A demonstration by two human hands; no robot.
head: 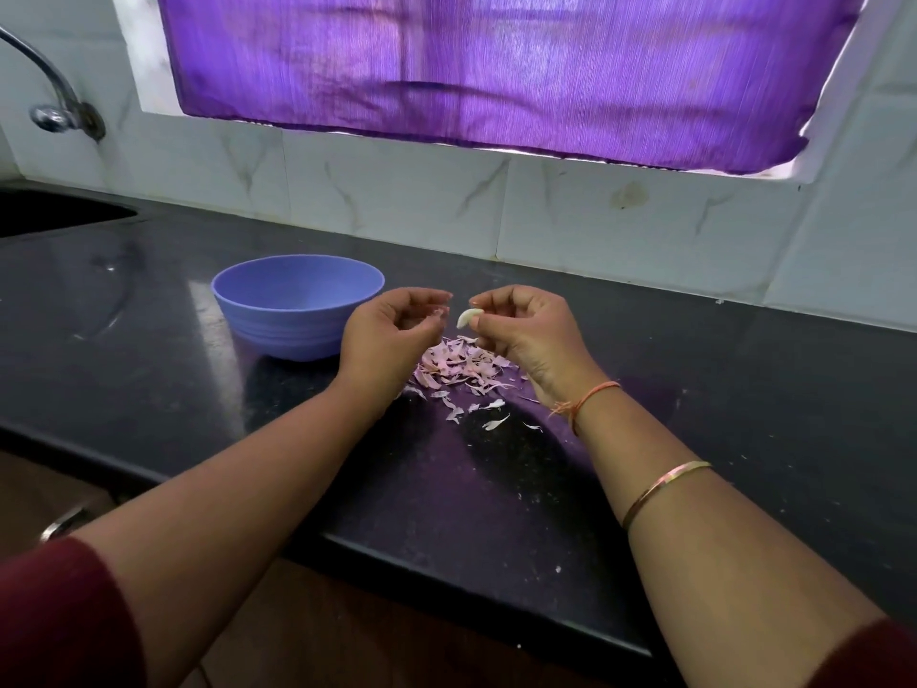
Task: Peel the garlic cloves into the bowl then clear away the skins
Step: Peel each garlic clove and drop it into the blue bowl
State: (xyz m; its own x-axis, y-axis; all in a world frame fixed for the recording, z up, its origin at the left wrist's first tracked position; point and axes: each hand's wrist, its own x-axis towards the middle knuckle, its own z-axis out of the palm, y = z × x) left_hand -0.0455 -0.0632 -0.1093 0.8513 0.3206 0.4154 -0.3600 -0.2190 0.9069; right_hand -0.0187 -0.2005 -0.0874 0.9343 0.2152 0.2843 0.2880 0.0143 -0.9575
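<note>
My right hand (526,335) pinches a white peeled garlic clove (467,317) between thumb and fingertips, above the counter. My left hand (392,330) is just left of the clove with fingers curled; a pinkish scrap of skin (436,315) shows at its fingertips. Below both hands lies a pile of pink garlic skins (459,367) on the black counter (198,389), with loose flakes scattered toward me. A lilac plastic bowl (297,305) stands left of the hands; its inside is hidden from this angle.
A sink (54,211) is sunk into the counter at far left, with a metal tap (54,101) on the tiled wall above. A purple curtain (496,67) covers the window behind. The counter's front edge (446,558) runs under my forearms.
</note>
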